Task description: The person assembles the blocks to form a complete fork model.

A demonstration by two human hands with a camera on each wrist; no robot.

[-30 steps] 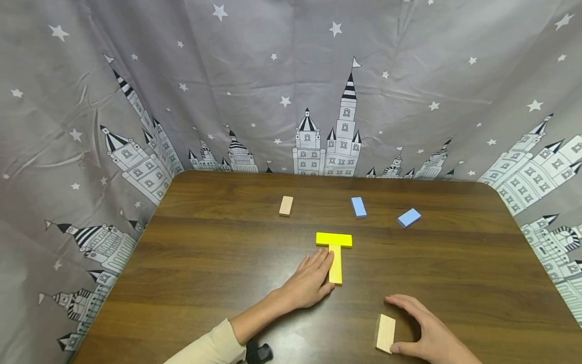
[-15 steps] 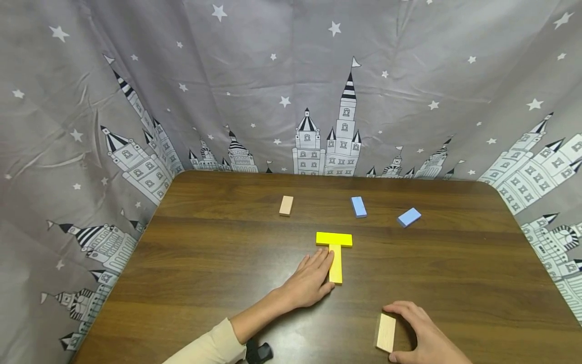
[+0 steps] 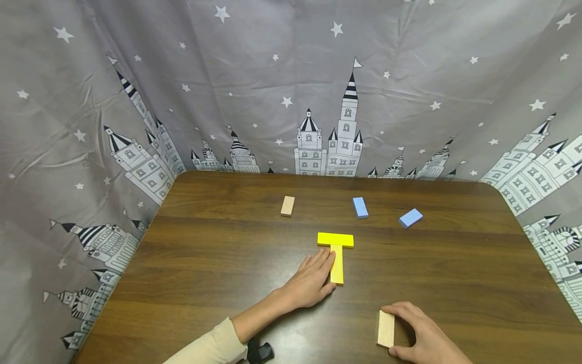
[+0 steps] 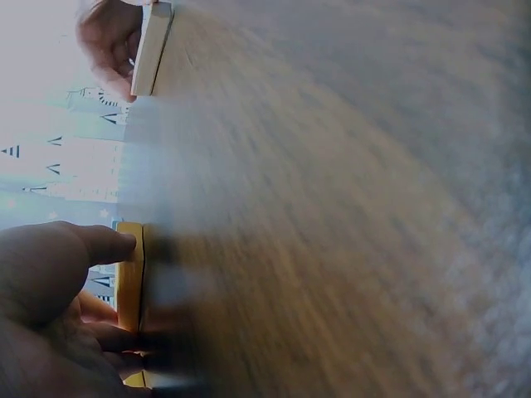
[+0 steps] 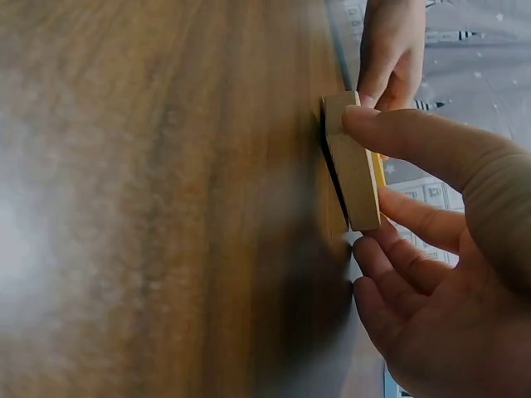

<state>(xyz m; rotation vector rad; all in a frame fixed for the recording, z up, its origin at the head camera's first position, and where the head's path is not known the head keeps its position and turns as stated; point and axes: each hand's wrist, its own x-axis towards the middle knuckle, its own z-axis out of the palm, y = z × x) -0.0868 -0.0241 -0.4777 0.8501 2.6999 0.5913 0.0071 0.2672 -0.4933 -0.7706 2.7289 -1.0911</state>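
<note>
Two yellow blocks lie on the table in a T in the head view: a crosswise block [image 3: 335,240] at the far end and a lengthwise block [image 3: 337,265] running toward me. My left hand [image 3: 306,283] rests flat with straight fingers along the lengthwise block's left side, its thumb by the near end; the left wrist view shows the thumb [image 4: 112,244] touching this block. Farther right and nearer, my right hand [image 3: 420,333] pinches a plain wooden block [image 3: 386,328] by its two ends between thumb and fingers. The right wrist view shows this block [image 5: 355,170] slightly tilted over the table.
Toward the table's back lie a small plain wooden block [image 3: 287,206] and two blue blocks, one [image 3: 360,208] near the middle and one [image 3: 410,218] farther right. A grey curtain [image 3: 254,76] printed with castles and stars hangs behind the brown table [image 3: 204,253].
My right thumb and fingers have closed onto the plain wooden block's ends, and it has moved slightly away from me. My left hand has stayed beside the yellow block.
</note>
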